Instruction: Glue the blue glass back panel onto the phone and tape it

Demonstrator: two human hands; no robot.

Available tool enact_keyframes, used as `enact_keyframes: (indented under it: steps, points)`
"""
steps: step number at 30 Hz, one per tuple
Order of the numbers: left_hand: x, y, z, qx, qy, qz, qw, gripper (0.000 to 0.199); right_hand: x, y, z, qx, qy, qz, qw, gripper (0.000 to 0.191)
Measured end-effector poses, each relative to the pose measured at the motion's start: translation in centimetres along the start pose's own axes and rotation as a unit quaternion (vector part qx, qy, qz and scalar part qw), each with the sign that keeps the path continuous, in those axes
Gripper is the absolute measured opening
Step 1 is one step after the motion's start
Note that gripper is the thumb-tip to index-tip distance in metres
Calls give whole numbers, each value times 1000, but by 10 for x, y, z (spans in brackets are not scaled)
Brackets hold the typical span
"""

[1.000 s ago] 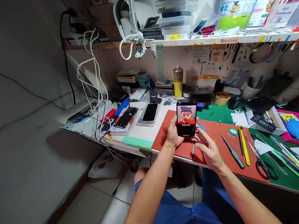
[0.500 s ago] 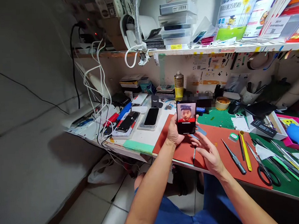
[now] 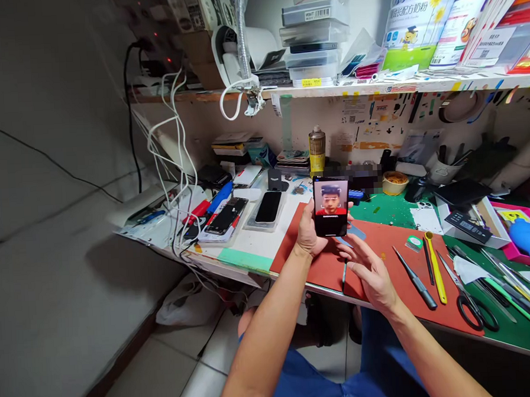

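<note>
A smartphone (image 3: 332, 224) with its screen lit stands tilted up in my left hand (image 3: 310, 233), whose fingers close around its edges. The screen shows a camera picture of a person with white bracket marks, and a line of text below. Just right of and below the phone, my right hand (image 3: 372, 273) hovers with its fingers apart, holding nothing. Under both hands lies a reddish-brown mat (image 3: 316, 273). A thin dark tool (image 3: 344, 275) rests upright in view on the mat between my hands. Part of a bluish flat piece (image 3: 357, 232) shows behind the phone.
Right of my hands lie a screwdriver (image 3: 415, 276), a yellow brush-like tool (image 3: 436, 269) and black scissors (image 3: 475, 313). To the left are an opened phone (image 3: 227, 216) and another phone (image 3: 268, 206) on a clear case. A spray can (image 3: 317, 151) stands behind; white cables (image 3: 180, 149) hang left.
The head picture on the phone screen has shifted slightly, and the text line below it looks different. Both hands stay almost still.
</note>
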State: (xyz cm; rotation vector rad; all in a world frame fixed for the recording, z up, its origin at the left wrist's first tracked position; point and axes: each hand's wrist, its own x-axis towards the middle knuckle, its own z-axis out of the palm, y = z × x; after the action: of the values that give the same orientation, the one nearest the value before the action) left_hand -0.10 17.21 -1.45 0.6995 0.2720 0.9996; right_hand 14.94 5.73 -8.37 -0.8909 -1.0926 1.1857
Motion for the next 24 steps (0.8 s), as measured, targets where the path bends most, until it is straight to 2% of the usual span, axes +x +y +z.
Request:
enact_keyframes:
  steps: [4, 8, 12, 17, 20, 24]
  points:
    - [-1, -1, 1, 2, 0, 4, 1000, 71, 4, -15, 8, -44, 42, -3, 998, 69]
    - [-2, -4, 5, 2, 4, 21, 1000, 67, 19, -34, 14, -115, 89, 10, 989, 57]
    - [-1, -2, 8, 7, 1, 40, 999, 68, 30, -46, 17, -167, 76, 5, 983, 52]
    - [0, 4, 14, 14, 6, 58, 998, 64, 39, -62, 18, -190, 97, -66, 975, 47]
    - [-3, 0, 17, 13, 17, 67, 998, 60, 58, -83, 17, -187, 104, -119, 969, 55]
    - [-8, -8, 17, 24, 5, 20, 999, 66, 89, -117, 15, -190, 74, -165, 965, 62]
